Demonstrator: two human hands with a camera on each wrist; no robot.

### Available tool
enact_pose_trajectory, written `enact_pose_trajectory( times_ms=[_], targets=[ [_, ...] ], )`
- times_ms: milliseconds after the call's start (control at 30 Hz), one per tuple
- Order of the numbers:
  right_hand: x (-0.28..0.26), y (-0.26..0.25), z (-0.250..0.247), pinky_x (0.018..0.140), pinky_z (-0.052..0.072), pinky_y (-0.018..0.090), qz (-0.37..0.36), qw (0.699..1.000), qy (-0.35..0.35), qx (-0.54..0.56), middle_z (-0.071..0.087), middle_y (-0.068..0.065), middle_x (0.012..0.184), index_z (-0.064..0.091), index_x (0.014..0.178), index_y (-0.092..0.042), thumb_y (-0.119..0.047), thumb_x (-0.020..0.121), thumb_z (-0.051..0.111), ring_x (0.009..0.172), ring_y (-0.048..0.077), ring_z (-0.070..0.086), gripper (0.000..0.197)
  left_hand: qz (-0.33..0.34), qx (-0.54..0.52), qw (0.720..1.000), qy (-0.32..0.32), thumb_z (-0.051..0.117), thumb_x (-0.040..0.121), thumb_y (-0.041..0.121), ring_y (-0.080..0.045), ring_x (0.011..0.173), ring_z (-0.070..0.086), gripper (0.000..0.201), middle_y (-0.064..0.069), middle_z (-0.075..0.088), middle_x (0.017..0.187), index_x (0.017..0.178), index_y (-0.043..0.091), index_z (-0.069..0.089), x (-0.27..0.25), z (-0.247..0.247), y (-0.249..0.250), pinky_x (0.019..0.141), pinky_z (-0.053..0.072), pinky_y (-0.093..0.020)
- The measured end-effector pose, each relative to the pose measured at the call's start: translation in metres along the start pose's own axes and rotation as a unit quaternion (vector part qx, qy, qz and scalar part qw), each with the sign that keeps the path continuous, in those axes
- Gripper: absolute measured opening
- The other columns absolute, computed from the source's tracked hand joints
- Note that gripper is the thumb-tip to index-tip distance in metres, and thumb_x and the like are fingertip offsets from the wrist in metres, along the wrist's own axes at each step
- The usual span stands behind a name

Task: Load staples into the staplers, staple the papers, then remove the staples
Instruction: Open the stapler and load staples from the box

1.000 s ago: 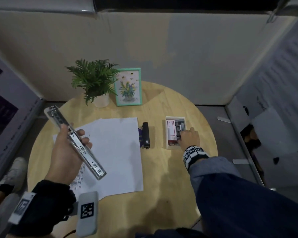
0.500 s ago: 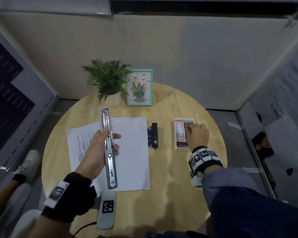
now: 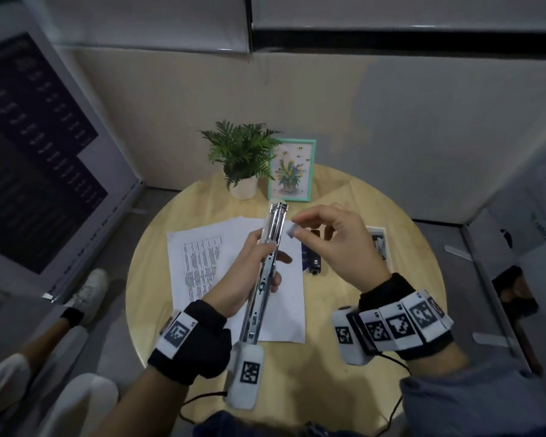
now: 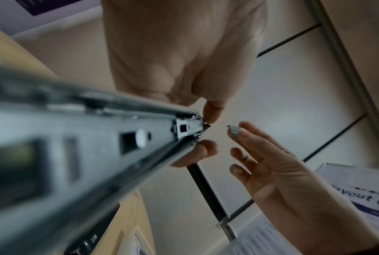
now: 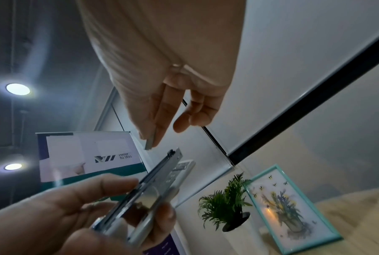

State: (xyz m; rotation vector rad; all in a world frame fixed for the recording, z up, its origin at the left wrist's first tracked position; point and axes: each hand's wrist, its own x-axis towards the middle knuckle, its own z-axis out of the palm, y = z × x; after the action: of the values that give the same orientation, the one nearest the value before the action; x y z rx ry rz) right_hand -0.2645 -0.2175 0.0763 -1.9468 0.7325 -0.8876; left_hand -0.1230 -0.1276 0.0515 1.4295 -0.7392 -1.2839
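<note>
My left hand (image 3: 259, 263) grips a long silver stapler (image 3: 267, 272) around its middle, above the papers, with its magazine channel facing up and its tip pointing away. My right hand (image 3: 297, 227) pinches a short grey strip of staples (image 3: 292, 231) between thumb and forefinger, just right of the stapler's far end and apart from it. The right wrist view shows the staples (image 5: 150, 143) a little above the stapler tip (image 5: 175, 153). White papers (image 3: 202, 263) lie on the table. A small black stapler (image 3: 313, 264) lies partly hidden behind my right hand.
On the round wooden table (image 3: 360, 326) a white staple box (image 3: 381, 244) sits at the right, behind my right hand. A potted fern (image 3: 241, 159) and a teal picture frame (image 3: 292, 170) stand at the back. Panels close in both sides; a leg and shoe (image 3: 89, 291) show at left.
My right hand left the staple box and rose to the stapler's far end with a strip of staples. My left hand swung the long stapler to centre, pointing away.
</note>
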Motion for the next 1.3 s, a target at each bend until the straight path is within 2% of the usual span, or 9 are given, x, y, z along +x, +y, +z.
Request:
enact_pose_trajectory(
  times_ms=[167, 300, 333, 400, 633, 800, 900, 1033, 1300],
  targets=[
    [-0.006, -0.004, 0.006, 0.065, 0.041, 0.010, -0.002, 1.000, -0.017, 0.019, 0.065, -0.016, 0.085, 0.071, 0.091, -0.021, -0.009, 0.083, 0.069, 0.076, 0.000, 0.057, 0.015, 0.008, 0.020, 1.000, -0.014, 0.034, 0.099, 0.022, -0.019, 0.052, 0.051, 0.024, -0.010, 0.062, 0.092, 0.123, 0.023, 0.040, -0.010, 0.004, -0.001, 0.052, 0.043, -0.030],
    [-0.010, -0.002, 0.010, 0.070, 0.045, 0.025, 0.008, 1.000, -0.015, -0.004, 0.064, -0.013, 0.086, 0.069, 0.093, -0.024, -0.011, 0.084, 0.067, 0.083, 0.013, 0.057, 0.016, 0.004, 0.017, 0.999, -0.032, 0.034, 0.099, 0.024, -0.017, 0.050, 0.052, 0.024, -0.009, 0.063, 0.091, 0.123, 0.025, 0.039, -0.012, 0.007, -0.003, 0.051, 0.043, -0.028],
    [-0.010, -0.001, 0.010, 0.070, 0.045, 0.027, 0.011, 1.000, -0.014, -0.007, 0.065, -0.011, 0.086, 0.068, 0.092, -0.025, -0.011, 0.085, 0.066, 0.084, 0.015, 0.057, 0.017, 0.005, 0.015, 0.999, -0.038, 0.035, 0.099, 0.025, -0.017, 0.050, 0.052, 0.024, -0.008, 0.063, 0.091, 0.123, 0.025, 0.039, -0.013, 0.008, -0.003, 0.051, 0.043, -0.028],
    [-0.012, 0.000, 0.010, 0.069, 0.045, 0.027, 0.010, 1.000, -0.012, -0.019, 0.064, -0.011, 0.086, 0.067, 0.092, -0.026, -0.010, 0.085, 0.065, 0.084, 0.014, 0.057, 0.018, 0.006, 0.011, 0.999, -0.044, 0.036, 0.099, 0.027, -0.017, 0.050, 0.052, 0.024, -0.008, 0.063, 0.091, 0.123, 0.026, 0.040, -0.014, 0.010, -0.003, 0.051, 0.043, -0.027],
    [-0.013, -0.006, 0.010, 0.069, 0.055, 0.031, 0.010, 1.000, 0.005, 0.008, 0.066, -0.012, 0.087, 0.065, 0.094, -0.021, -0.004, 0.088, 0.060, 0.084, 0.000, 0.060, 0.019, 0.010, 0.002, 0.999, -0.049, 0.035, 0.099, 0.027, -0.017, 0.051, 0.052, 0.025, -0.010, 0.061, 0.093, 0.124, 0.025, 0.039, -0.014, 0.014, -0.005, 0.050, 0.043, -0.027],
    [-0.015, -0.004, 0.009, 0.073, 0.058, 0.042, 0.019, 1.000, -0.003, 0.005, 0.066, -0.015, 0.086, 0.066, 0.094, -0.022, -0.005, 0.088, 0.061, 0.086, 0.002, 0.063, 0.019, 0.013, 0.008, 0.998, -0.053, 0.036, 0.099, 0.030, -0.016, 0.050, 0.052, 0.023, -0.010, 0.059, 0.095, 0.121, 0.028, 0.041, -0.014, 0.015, -0.005, 0.050, 0.042, -0.026],
    [-0.016, -0.003, 0.010, 0.073, 0.057, 0.045, 0.023, 1.000, -0.001, 0.009, 0.066, -0.015, 0.086, 0.066, 0.093, -0.024, -0.005, 0.087, 0.061, 0.086, 0.001, 0.063, 0.021, 0.011, 0.007, 0.998, -0.055, 0.035, 0.100, 0.030, -0.017, 0.050, 0.051, 0.023, -0.008, 0.061, 0.092, 0.122, 0.027, 0.041, -0.015, 0.016, -0.006, 0.051, 0.043, -0.026],
    [-0.017, -0.002, 0.008, 0.073, 0.055, 0.053, 0.035, 0.999, 0.002, 0.034, 0.068, -0.012, 0.089, 0.065, 0.090, -0.030, -0.005, 0.087, 0.062, 0.090, 0.008, 0.065, 0.025, 0.013, 0.008, 0.998, -0.054, 0.035, 0.100, 0.029, -0.017, 0.050, 0.051, 0.025, -0.007, 0.062, 0.089, 0.124, 0.026, 0.040, -0.015, 0.017, -0.007, 0.051, 0.043, -0.027],
    [-0.018, 0.003, 0.006, 0.075, 0.056, 0.053, 0.039, 0.999, -0.010, 0.027, 0.067, -0.013, 0.088, 0.067, 0.095, -0.021, -0.006, 0.089, 0.060, 0.090, 0.009, 0.064, 0.018, 0.011, 0.007, 0.999, -0.049, 0.035, 0.100, 0.030, -0.017, 0.051, 0.051, 0.022, -0.006, 0.062, 0.090, 0.121, 0.028, 0.041, -0.013, 0.022, -0.011, 0.052, 0.042, -0.028]
  ],
)
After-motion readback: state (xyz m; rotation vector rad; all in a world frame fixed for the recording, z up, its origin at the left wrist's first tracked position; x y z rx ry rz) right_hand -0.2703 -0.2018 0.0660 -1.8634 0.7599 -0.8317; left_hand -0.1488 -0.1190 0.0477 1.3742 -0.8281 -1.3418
